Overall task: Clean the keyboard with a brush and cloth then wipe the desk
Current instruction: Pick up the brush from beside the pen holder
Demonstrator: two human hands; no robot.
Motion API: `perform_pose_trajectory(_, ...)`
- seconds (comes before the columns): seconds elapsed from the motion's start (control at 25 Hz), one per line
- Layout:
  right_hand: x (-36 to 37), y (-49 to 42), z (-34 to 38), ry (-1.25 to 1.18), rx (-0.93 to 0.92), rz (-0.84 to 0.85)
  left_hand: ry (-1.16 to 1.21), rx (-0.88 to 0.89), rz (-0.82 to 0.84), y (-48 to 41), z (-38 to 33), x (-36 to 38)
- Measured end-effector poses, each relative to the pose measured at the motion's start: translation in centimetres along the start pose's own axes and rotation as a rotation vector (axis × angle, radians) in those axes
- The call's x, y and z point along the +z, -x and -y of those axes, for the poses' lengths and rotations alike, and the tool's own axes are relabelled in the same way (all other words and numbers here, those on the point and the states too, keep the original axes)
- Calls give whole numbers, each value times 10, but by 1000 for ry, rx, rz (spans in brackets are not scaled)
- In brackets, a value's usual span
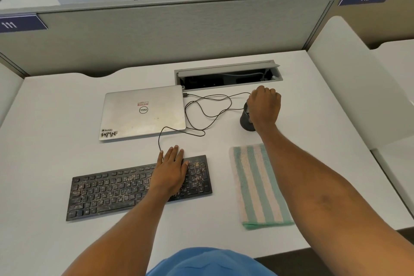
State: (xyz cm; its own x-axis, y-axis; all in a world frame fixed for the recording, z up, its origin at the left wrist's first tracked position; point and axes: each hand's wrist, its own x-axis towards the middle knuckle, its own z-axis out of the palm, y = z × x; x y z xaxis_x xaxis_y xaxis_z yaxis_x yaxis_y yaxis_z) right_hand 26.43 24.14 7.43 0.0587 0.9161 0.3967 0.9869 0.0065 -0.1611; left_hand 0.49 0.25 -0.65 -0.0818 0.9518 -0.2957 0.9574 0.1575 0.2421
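Two hands work well apart: the left hand [171, 170] lies flat, fingers straight, on the right half of the crumb-strewn black keyboard [112, 192]. The right hand [265, 105] curls over the top of a dark mesh cup [245, 120]; whether it grips anything is hidden. A striped cloth [257, 186] lies folded on the white desk [56, 119], just right of the keyboard.

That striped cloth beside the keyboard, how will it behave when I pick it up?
The striped cloth looks like folded terry, so it will probably droop and unfold. Its fuzzy surface suggests it is light and easy to grip.
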Motion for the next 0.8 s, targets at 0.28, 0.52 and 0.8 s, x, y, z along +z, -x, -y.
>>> perform_pose_trajectory(0.28, -34, 8, 4, -191, -55, -197, -7, 58, -141, 9, 9, -4)
perform_pose_trajectory(0.52, -81, 24, 36, -381, -89, -387, -31, 84, -164, 19, 27, -18)
perform_pose_trajectory(0.8, -104, 89, 142, -753, -131, -267, -26, 105, -209, 52, 105, -33)
